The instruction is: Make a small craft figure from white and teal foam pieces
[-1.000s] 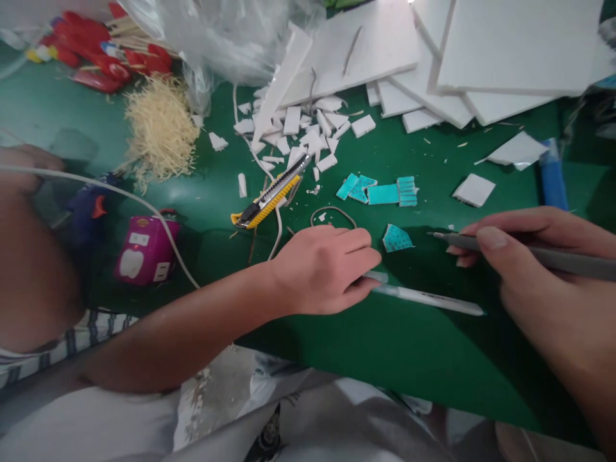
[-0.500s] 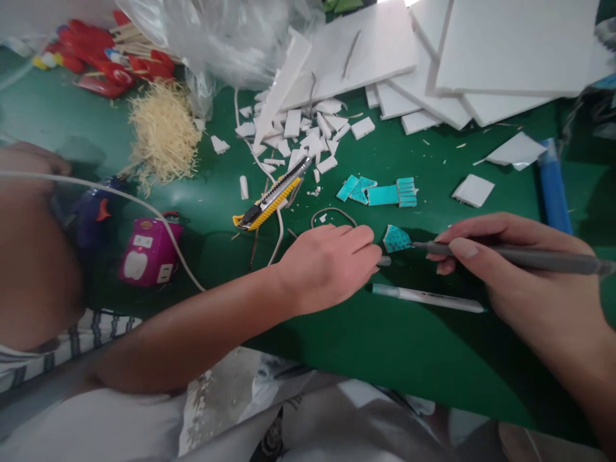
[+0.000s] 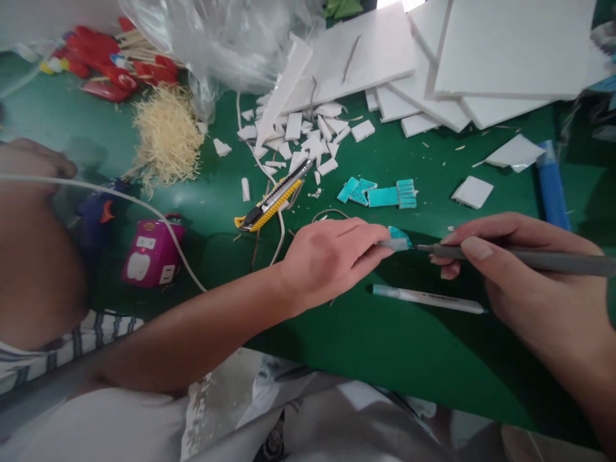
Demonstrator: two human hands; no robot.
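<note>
My right hand [image 3: 534, 282] is closed around a grey pen [image 3: 558, 259], its thin tip pointing left. Pinched in my left hand [image 3: 332, 263] is a pale grey pen cap [image 3: 395, 244], its open end facing the pen tip with a small gap between. Behind the cap lies a spotted teal foam piece [image 3: 398, 233], partly hidden by it. A white marker with teal ends [image 3: 428, 298] rests just below both hands. Further back, several teal foam pieces [image 3: 382, 195] lie in a row.
A yellow utility knife [image 3: 274, 200] with its blade pointing away lies beside white foam scraps [image 3: 312, 138]. Foam sheets [image 3: 514, 51] are stacked behind. On the left are a pink power adapter [image 3: 153, 253], a glue gun [image 3: 99, 208], a white cord [image 3: 158, 217] and another person's arm [image 3: 33, 256].
My left hand has moved slightly right and turned, bringing the cap up in front of the spotted teal piece and near the pen tip. The pen has shifted slightly right, off the piece.
</note>
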